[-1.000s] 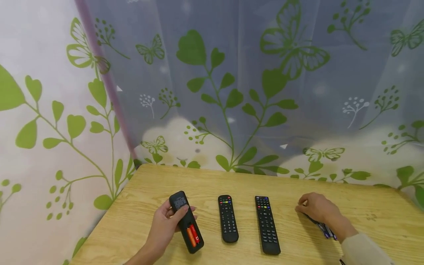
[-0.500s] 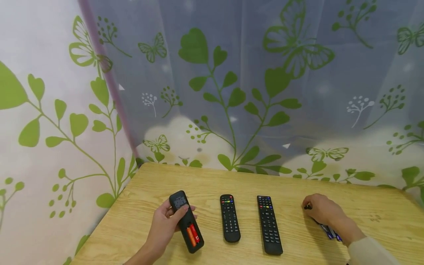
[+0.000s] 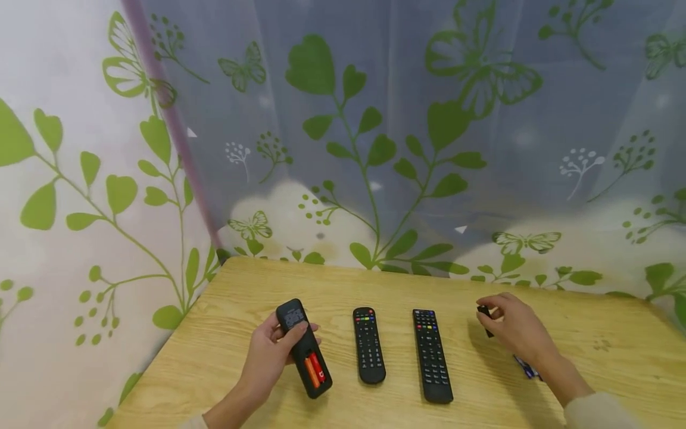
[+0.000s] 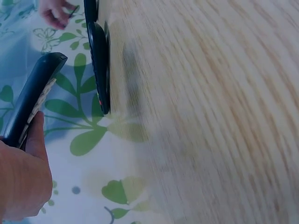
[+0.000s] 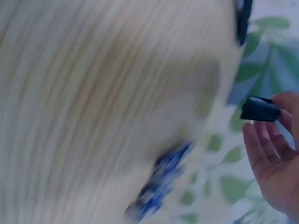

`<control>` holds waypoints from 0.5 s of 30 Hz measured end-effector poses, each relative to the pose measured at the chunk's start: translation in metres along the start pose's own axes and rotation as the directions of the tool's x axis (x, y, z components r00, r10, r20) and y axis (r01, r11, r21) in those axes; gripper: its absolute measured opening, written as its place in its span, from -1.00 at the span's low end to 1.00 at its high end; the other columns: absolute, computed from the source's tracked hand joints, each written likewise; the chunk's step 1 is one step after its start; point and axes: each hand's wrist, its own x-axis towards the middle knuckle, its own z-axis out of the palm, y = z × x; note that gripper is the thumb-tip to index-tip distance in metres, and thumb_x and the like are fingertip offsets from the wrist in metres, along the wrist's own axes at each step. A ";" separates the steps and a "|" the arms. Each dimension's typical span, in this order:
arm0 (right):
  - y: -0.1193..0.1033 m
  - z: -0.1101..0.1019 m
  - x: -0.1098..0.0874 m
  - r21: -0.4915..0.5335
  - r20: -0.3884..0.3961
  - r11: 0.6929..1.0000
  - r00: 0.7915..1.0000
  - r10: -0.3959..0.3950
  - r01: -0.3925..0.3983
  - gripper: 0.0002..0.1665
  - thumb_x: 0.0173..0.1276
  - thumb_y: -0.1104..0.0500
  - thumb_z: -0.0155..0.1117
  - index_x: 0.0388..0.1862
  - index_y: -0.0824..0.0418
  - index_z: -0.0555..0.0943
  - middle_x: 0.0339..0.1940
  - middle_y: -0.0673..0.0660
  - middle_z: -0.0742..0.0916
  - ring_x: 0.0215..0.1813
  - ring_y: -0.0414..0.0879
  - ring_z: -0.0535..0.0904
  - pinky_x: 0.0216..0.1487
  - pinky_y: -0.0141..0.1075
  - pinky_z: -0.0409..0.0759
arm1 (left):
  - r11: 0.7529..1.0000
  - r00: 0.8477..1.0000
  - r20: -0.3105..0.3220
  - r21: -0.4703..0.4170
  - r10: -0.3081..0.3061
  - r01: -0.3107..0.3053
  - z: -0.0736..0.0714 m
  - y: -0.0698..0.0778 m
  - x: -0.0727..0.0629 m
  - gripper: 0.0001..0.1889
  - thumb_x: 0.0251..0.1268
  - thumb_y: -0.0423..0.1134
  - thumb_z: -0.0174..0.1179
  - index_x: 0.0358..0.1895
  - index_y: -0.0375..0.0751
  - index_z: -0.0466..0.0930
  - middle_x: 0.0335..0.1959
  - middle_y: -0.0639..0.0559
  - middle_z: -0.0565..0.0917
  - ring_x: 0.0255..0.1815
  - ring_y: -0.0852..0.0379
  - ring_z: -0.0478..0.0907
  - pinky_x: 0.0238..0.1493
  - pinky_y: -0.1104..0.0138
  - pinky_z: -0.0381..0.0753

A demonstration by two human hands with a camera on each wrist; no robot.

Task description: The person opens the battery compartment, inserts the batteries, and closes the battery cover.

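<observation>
Just left of the rounded remote (image 3: 369, 345), the left hand (image 3: 266, 357) is gripping a black remote (image 3: 307, 345), two red-orange batteries (image 3: 318, 367) showing in its back; to the rounded remote's right a long remote (image 3: 433, 357) is lying, farther right blue items (image 3: 527, 367) are lying and the right hand (image 3: 517, 326) is pinching a small black piece (image 5: 259, 109)

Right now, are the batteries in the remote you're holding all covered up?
No, the red and orange batteries show in the open back of the remote that the left hand holds.

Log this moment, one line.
left hand: holds opened remote, batteries inside | right hand: pinches black piece | table: two remotes face up
</observation>
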 end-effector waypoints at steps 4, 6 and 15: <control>-0.042 0.015 0.000 0.114 -0.121 0.990 0.990 -0.070 0.084 -0.68 0.35 0.16 0.28 0.04 0.25 0.62 -0.08 0.17 0.61 -0.20 -0.03 0.61 -0.37 -0.31 0.66 | 1.000 1.000 -0.016 0.026 0.003 -0.002 0.000 0.000 0.000 -0.51 0.34 -0.34 0.18 0.27 -0.39 0.28 -0.09 -0.37 0.64 -0.12 -0.25 0.64 -0.17 0.12 0.68; -0.067 0.026 -0.001 0.195 -0.150 0.973 0.984 -0.097 0.126 -0.70 0.34 0.14 0.30 0.02 0.20 0.63 -0.07 0.12 0.62 -0.20 -0.09 0.60 -0.32 -0.37 0.66 | 0.999 1.000 -0.030 0.038 0.002 -0.001 -0.001 0.000 -0.002 -0.52 0.34 -0.33 0.18 0.26 -0.39 0.29 -0.09 -0.35 0.64 -0.13 -0.24 0.65 -0.17 0.12 0.68; -0.170 0.069 -0.021 0.487 -0.170 0.838 0.968 -0.187 0.247 -0.80 0.30 0.11 0.35 -0.09 -0.02 0.66 -0.18 -0.09 0.62 -0.25 -0.23 0.57 -0.32 -0.38 0.67 | 0.999 0.998 -0.031 -0.011 0.048 -0.048 0.006 0.004 0.003 -0.54 0.34 -0.31 0.18 0.25 -0.36 0.31 -0.05 -0.38 0.62 -0.11 -0.26 0.63 -0.14 0.10 0.67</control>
